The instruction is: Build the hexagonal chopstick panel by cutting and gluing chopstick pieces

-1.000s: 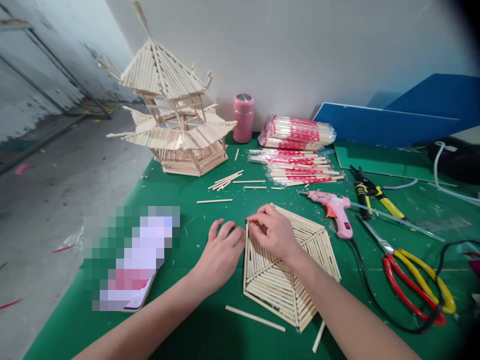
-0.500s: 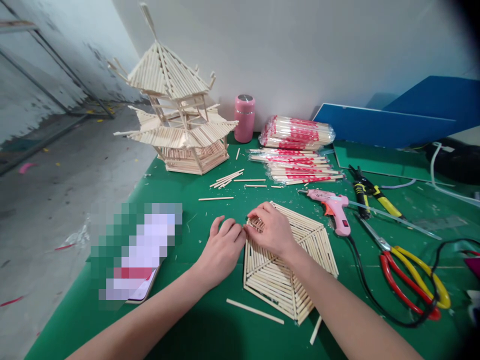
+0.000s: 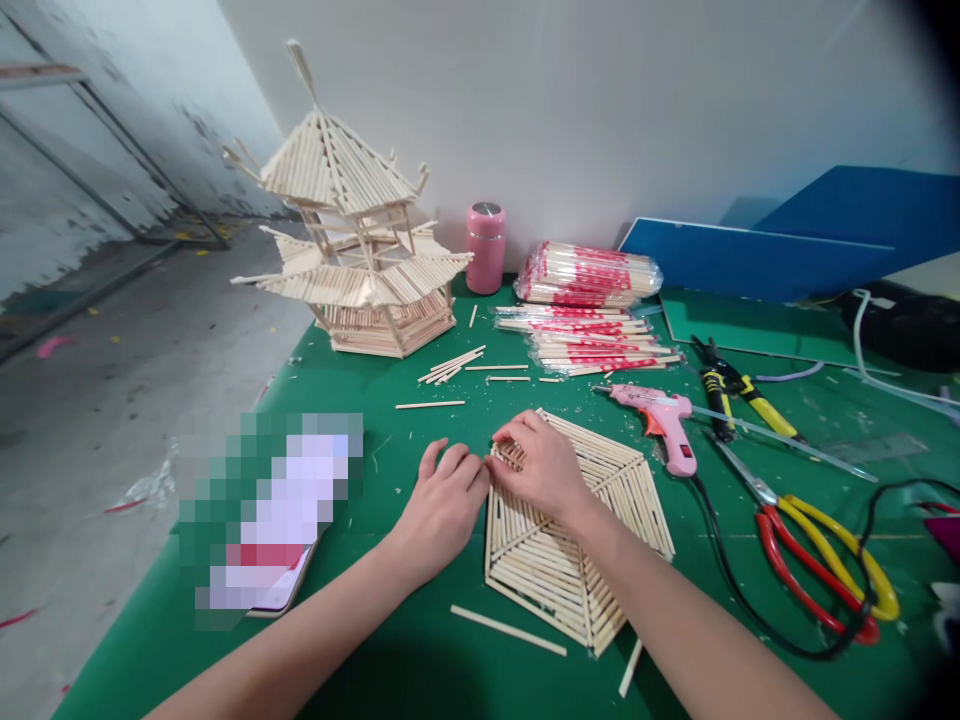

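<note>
A hexagonal panel of wooden sticks [image 3: 525,560] lies flat on the green table, its sticks laid in triangular sections. At its upper left corner, my right hand [image 3: 544,470] is closed, thumb and fingers on the panel's edge. My left hand [image 3: 444,505] lies just left of that edge, its fingers bent together and their tips meeting my right fingertips. Whatever sits between the left fingertips is hidden. One loose stick [image 3: 508,630] rests below the panel, and another stick [image 3: 631,668] is partly behind my right forearm.
A stick pagoda [image 3: 360,270] stands at the back left, beside a pink flask [image 3: 486,250]. Wrapped chopsticks [image 3: 592,275] lie behind. At right are a pink glue gun [image 3: 667,425], yellow-black pliers [image 3: 720,395] and red-yellow-handled cutters [image 3: 780,520]. A phone [image 3: 292,540], partly blurred, lies left.
The view has shifted slightly, so the background things sit a little lower. Both hands keep their place at the panel's corner, with hardly any visible movement.
</note>
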Demonstrator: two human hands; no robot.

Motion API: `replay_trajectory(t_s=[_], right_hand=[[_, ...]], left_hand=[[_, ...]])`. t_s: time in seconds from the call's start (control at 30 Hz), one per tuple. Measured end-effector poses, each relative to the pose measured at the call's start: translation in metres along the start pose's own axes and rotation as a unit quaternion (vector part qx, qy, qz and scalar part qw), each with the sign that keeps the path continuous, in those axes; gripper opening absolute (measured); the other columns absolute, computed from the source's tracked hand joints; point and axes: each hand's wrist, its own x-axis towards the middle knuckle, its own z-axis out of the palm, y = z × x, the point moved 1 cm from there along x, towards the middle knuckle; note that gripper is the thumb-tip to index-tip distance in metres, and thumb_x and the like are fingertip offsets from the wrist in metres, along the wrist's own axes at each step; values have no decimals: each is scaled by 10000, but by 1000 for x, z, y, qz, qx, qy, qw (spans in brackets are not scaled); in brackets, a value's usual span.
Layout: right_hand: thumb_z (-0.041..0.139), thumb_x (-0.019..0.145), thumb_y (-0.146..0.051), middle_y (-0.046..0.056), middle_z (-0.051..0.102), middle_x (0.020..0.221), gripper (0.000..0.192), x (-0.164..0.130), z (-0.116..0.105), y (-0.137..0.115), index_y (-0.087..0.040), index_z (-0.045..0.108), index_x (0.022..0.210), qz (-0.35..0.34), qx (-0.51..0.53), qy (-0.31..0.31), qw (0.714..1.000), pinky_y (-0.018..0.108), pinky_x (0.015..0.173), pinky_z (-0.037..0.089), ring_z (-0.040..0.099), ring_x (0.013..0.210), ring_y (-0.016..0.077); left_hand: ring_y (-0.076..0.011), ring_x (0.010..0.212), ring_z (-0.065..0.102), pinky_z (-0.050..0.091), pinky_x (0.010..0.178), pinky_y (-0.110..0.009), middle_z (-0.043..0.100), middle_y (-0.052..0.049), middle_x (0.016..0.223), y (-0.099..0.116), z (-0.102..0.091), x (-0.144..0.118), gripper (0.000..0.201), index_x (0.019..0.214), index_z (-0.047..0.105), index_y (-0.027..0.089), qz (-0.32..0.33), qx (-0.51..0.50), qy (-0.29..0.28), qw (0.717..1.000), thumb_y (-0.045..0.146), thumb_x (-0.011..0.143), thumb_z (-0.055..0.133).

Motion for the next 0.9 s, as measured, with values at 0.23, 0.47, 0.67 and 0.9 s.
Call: replay_trajectory(t_s=[0.23,0.47,0.67,0.9], right_hand=[[577,728,-366,31,567,872,244,-1,-2,4,-228,590,929,-5,17,6,1000,294,692,429,560,787,177],[527,769,-308,31,550,833,203,2,-6,9,-204,585,933,-10,71,23,997,268,624,444,552,683,142],[485,800,-242,31,529,882,173,-17,-38,-3,-192,547,954,-20,108,41,993,238,618,446,510,673,112],[482,811,-206,21,552,900,170,-92,-69,-3,-209,535,973,33,102,-5,994,253,654,441,522,705,121]], left_hand=[[-217,907,432,295,906,-446,555,-68,818,-2,-6,0,246,925,591,151,-43,-55,18,997,128,810,374],[-223,914,425,323,840,-434,549,-69,871,20,-19,-20,246,942,595,171,-94,-76,5,993,176,829,376],[-234,940,431,317,850,-449,546,-83,908,27,-19,-29,253,997,587,158,-109,-70,13,991,221,824,414],[-179,854,473,346,828,-387,559,-39,803,34,-41,-57,161,828,615,189,-30,-147,57,987,180,815,454]])
